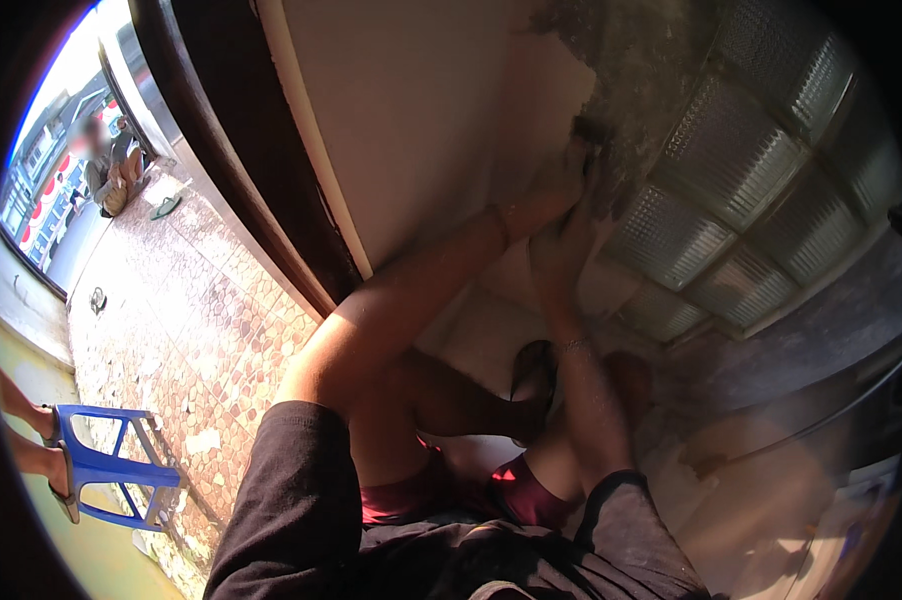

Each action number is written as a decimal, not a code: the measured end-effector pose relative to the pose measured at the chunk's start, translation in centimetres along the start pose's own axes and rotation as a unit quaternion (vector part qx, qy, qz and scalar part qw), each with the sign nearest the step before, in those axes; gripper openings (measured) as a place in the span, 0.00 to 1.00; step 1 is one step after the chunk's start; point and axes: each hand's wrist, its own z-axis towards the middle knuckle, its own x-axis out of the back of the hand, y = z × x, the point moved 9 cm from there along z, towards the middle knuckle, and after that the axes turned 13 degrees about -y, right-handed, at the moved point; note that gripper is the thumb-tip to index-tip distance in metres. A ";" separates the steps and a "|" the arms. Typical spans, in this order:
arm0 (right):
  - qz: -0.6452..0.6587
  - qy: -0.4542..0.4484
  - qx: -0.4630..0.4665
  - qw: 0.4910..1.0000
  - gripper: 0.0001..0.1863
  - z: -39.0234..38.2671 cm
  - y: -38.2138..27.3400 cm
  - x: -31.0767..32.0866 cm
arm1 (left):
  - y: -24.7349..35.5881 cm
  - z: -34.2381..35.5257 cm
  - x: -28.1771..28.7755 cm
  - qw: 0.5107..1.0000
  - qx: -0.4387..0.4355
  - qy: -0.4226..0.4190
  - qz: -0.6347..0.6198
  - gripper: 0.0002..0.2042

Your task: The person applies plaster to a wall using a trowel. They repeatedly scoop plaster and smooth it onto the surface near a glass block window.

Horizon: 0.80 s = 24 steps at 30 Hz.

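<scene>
Both of my arms reach forward to a pale wall. My left hand is up against its dark grey, rough patch, fingers closed around something dark whose kind I cannot make out in the shade. Just below it is my right hand, close to the left one and near the lower end of the grey patch. Its fingers are dim and blurred, so whether it grips anything does not show. A thin bracelet circles the right wrist.
Ribbed glass blocks fill the wall to the right. A dark door frame rises on the left. Beyond it, a person sits on sunlit tiled floor. Another person's feet rest by a blue plastic stool.
</scene>
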 end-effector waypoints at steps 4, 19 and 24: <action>-0.027 -0.010 -0.030 0.999 0.31 0.3 -0.3 0.0 | -2.6 0.2 -1.2 0.956 0.109 -0.025 -0.271 0.24; -0.033 0.006 0.004 0.999 0.35 1.0 -0.9 0.7 | -1.1 0.5 -0.2 0.977 0.050 -0.020 -0.207 0.21; -0.044 -0.022 -0.009 0.999 0.36 2.0 -1.5 0.9 | -0.3 1.0 1.4 0.979 0.034 0.004 -0.201 0.27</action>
